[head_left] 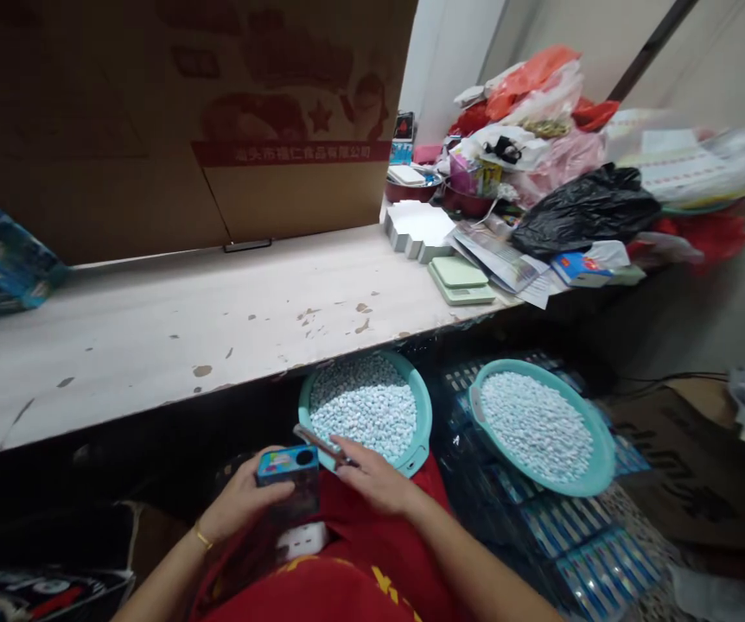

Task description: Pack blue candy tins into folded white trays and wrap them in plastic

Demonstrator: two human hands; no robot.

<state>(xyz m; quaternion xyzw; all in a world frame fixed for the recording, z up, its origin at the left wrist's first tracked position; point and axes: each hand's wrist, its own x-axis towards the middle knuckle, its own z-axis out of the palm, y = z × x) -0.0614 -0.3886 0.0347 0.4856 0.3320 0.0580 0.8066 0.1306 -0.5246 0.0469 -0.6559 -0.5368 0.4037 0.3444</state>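
In my left hand (246, 505) is a small box (288, 471) with a printed blue top, a round black spot on it and darker, see-through-looking sides. The fingers are wrapped round its left side. My right hand (376, 479) grips a slim brownish tool (321, 447) with a paler end; its kind is hard to make out. That tool crosses the near rim of a turquoise basin (423, 415), right beside the box. Small pale blue and white pieces (366, 410), like candies or pellets, fill the basin. It sits close to my lap, partly under the table edge.
A second turquoise basin (599, 475) of similar pieces rests on rows of blue packs (606, 570) at the right. Above is a worn white table (152, 328) with a large carton (295, 190), a pale green scale (461, 281), stacked cards (419, 226) and piled bags (586, 212).
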